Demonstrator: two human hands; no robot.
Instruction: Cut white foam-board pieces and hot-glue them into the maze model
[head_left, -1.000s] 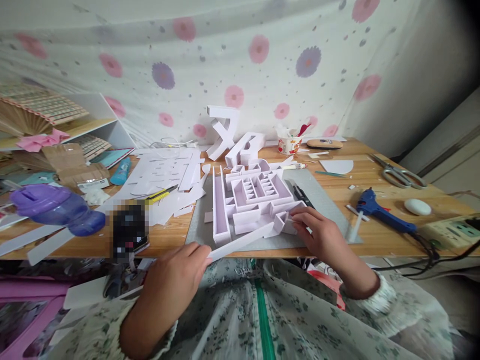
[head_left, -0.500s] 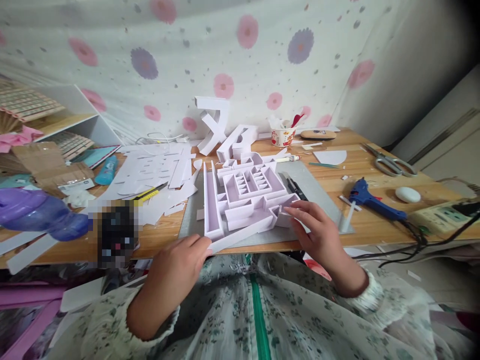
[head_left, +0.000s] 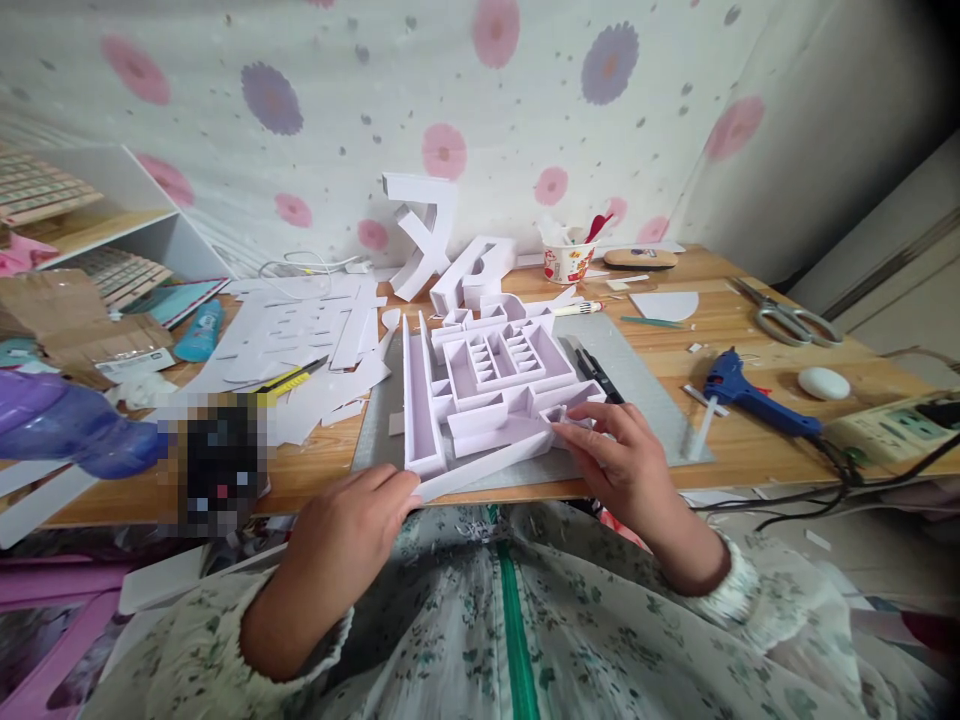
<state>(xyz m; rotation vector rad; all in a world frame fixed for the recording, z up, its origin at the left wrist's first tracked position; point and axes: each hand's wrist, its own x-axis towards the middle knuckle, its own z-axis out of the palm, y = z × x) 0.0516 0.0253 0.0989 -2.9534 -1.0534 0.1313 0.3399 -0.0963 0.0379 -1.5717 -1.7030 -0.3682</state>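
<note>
A white foam-board model with many small walled compartments lies on a grey cutting mat at the table's front edge. My left hand pinches the near end of a long white foam strip that runs up to the model's front right corner. My right hand rests on that corner, fingers pressed against the strip's far end and a small wall piece there.
Two standing white foam characters rise behind the model. White offcuts and a yellow knife lie left. A blue glue gun, scissors, a power strip and a cup are right. A purple bottle lies at far left.
My head has tilted a little, shifting the view. My right fingers slid slightly left along the model's front corner. The left hand keeps its pinch on the strip.
</note>
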